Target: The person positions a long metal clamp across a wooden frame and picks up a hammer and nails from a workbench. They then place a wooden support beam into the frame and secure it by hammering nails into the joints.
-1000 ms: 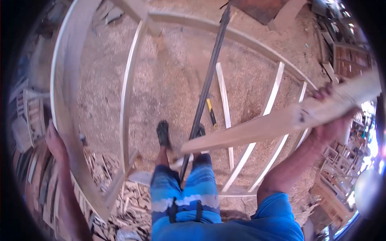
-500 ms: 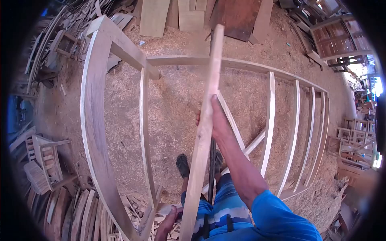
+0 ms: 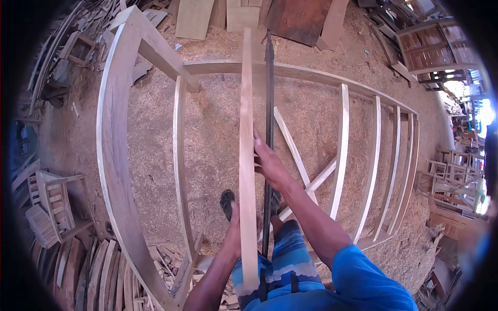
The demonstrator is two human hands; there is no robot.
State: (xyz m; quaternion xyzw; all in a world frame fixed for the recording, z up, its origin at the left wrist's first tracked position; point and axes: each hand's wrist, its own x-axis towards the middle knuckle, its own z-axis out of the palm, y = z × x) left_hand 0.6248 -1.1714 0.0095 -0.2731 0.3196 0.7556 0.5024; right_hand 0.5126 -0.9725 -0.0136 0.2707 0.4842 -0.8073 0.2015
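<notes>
A pale wooden slat [image 3: 247,109] runs lengthwise in front of me, above the large wooden frame [image 3: 115,124]. My left hand [image 3: 234,230] is at the slat's left edge, thumb up, its fingers hidden behind the wood. From the right, my right hand [image 3: 268,161] holds the slat farther up, with fingertips passing behind it. Just right of the slat, a long dark metal bar [image 3: 270,93] crosses the frame, passing beneath my right wrist. Several crosspieces [image 3: 340,150] span the frame.
Two crossed wood strips [image 3: 311,187] lie inside the frame near my feet. Boards [image 3: 194,18] rest on the sawdust-covered ground beyond it. At left are a chair-like wooden piece [image 3: 57,202] and stacked offcuts [image 3: 98,274]; more furniture frames [image 3: 451,176] stand at right.
The slat has swung from a slant to nearly straight, its far end moving left and uncovering the dark bar. My left hand has come up to the slat; my right hand has shifted slightly down.
</notes>
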